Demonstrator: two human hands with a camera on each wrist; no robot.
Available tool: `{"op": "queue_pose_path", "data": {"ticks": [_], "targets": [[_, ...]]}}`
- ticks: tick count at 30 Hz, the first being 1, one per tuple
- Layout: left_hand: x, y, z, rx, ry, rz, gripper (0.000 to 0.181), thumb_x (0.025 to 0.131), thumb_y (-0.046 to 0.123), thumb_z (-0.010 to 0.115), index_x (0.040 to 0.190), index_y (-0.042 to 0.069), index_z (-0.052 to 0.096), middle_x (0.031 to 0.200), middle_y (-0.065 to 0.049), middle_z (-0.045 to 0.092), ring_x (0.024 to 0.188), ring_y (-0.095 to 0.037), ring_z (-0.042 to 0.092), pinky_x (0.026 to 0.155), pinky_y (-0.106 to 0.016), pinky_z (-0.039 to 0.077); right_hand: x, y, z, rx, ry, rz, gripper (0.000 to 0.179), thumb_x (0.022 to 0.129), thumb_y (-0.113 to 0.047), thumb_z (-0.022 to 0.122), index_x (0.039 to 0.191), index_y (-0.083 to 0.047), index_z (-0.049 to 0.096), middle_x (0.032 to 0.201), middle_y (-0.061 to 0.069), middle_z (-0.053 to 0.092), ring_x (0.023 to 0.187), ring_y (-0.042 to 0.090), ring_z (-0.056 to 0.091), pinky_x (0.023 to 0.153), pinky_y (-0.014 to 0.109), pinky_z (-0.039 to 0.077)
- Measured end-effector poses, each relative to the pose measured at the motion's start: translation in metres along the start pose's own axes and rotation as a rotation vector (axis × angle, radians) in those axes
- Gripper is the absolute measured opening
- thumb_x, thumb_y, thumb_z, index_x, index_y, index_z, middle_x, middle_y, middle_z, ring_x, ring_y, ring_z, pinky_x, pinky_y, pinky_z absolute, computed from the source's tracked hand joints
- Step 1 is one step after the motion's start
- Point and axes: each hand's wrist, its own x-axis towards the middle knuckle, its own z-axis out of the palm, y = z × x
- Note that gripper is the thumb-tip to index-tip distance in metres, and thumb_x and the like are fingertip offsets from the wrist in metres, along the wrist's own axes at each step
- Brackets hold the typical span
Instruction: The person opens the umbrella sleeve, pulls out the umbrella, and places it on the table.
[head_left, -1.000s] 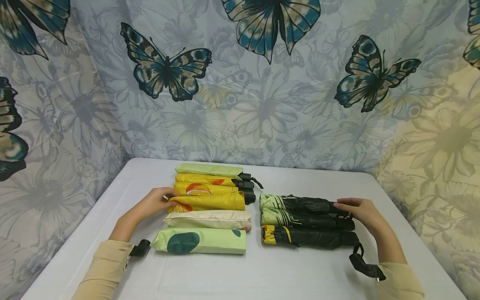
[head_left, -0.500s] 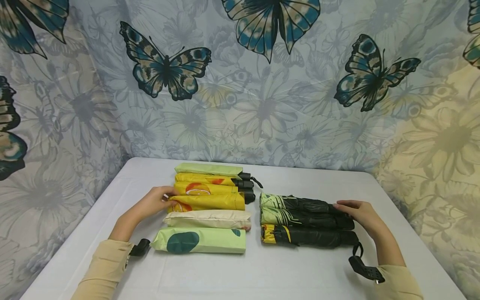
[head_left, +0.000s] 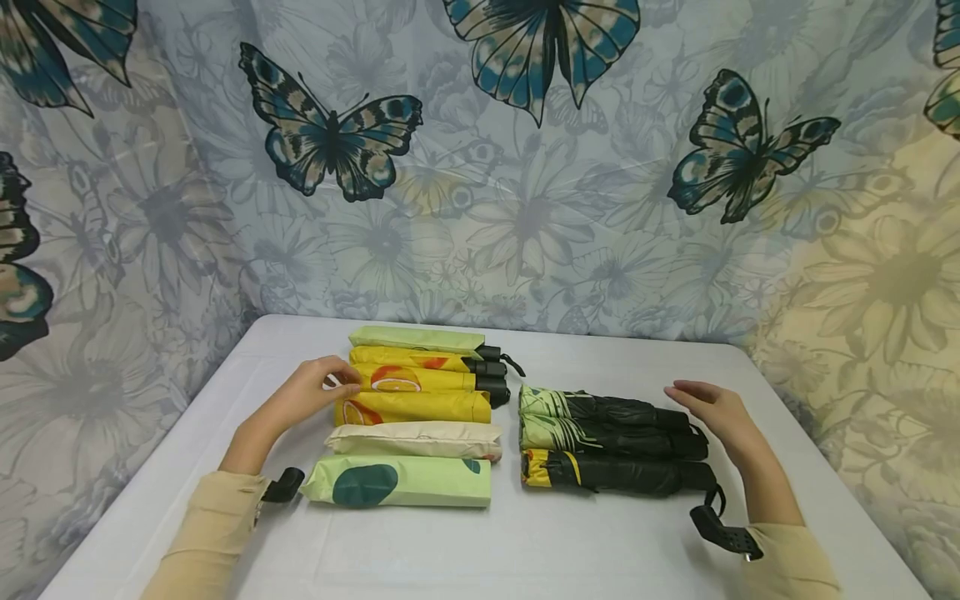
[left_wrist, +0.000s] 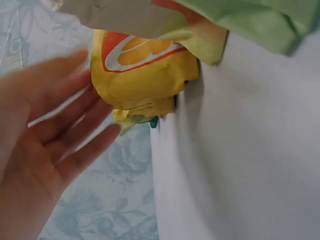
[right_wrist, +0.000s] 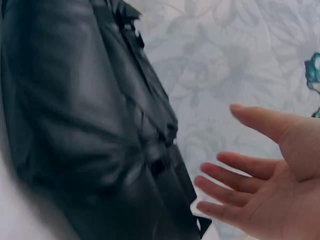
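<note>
In the head view, my left hand [head_left: 309, 390] hovers at the left ends of the sleeved yellow folding umbrellas, its fingers loosely bent and gripping nothing. The nearest yellow umbrella [head_left: 416, 407] bears an orange-slice print; in the left wrist view my fingers are beside the yellow sleeve [left_wrist: 145, 75], and contact is hard to tell. My right hand [head_left: 718, 414] is held just off the handle ends of the dark folding umbrellas. The farthest dark umbrella [head_left: 622, 408] has a green-patterned end. In the right wrist view, spread fingers stand apart from the black fabric [right_wrist: 75, 110].
A cream umbrella [head_left: 416, 438] and a light green one [head_left: 412, 482] lie nearer me in the left row; another green one [head_left: 416, 337] lies at its far end. A yellow-ended dark umbrella [head_left: 622, 473] is nearest on the right. A white cloth covers the table [head_left: 525, 550].
The left hand has come off the nearest yellow umbrella's end and risen slightly. My right hand has let go of the dark umbrellas' handle ends and lifted away. The umbrellas stay in place.
</note>
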Motion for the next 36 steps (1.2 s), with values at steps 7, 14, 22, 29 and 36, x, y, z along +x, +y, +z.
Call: {"op": "queue_pose_path", "data": {"ticks": [7,14,22,29,36], "targets": [[0.006,-0.003,0.003,0.063,0.125,-0.041,0.022,0.09,0.012,0.07,0.11,0.004,0.069,0.11,-0.015,0.064,0.103,-0.034,0.059,0.088,-0.05,0.052,0.004,-0.021,0.014,0.059,0.038,-0.065,0.078,0.097,-0.051,0.052,0.149,0.005,0.033,0.151,0.03,0.035,0.142,0.047,0.029,0.112,0.065,0.026],[0.008,-0.007,0.009,0.027,0.108,-0.029,0.042,0.091,0.014,0.069,0.128,-0.002,0.059,0.126,-0.022,0.054,0.114,-0.04,0.055,0.095,-0.053,0.05,0.01,-0.037,0.033,0.117,0.033,-0.114,0.074,0.098,-0.047,0.054,0.149,0.003,0.034,0.15,0.028,0.038,0.141,0.044,0.032,0.114,0.064,0.026],[0.009,-0.007,0.014,-0.011,0.095,-0.007,0.045,0.089,0.013,0.071,0.128,-0.003,0.058,0.127,-0.023,0.054,0.117,-0.039,0.055,0.096,-0.052,0.051,0.018,-0.052,0.06,0.179,0.001,-0.148,0.071,0.098,-0.045,0.055,0.148,0.002,0.037,0.148,0.026,0.043,0.137,0.041,0.042,0.115,0.057,0.032],[0.008,-0.007,0.016,-0.044,0.076,-0.018,0.047,0.087,0.012,0.073,0.129,-0.004,0.058,0.126,-0.023,0.054,0.116,-0.039,0.055,0.095,-0.051,0.052,0.024,-0.07,0.082,0.197,-0.045,-0.162,0.069,0.097,-0.045,0.057,0.148,-0.001,0.039,0.148,0.024,0.045,0.134,0.04,0.046,0.115,0.055,0.034],[0.009,-0.006,0.016,-0.062,0.067,-0.038,0.049,0.087,0.01,0.073,0.13,-0.003,0.057,0.126,-0.022,0.053,0.116,-0.039,0.055,0.093,-0.048,0.055,0.03,-0.092,0.101,0.234,-0.084,-0.157,0.067,0.097,-0.042,0.059,0.147,-0.002,0.04,0.146,0.023,0.048,0.133,0.039,0.048,0.114,0.052,0.037]]}}
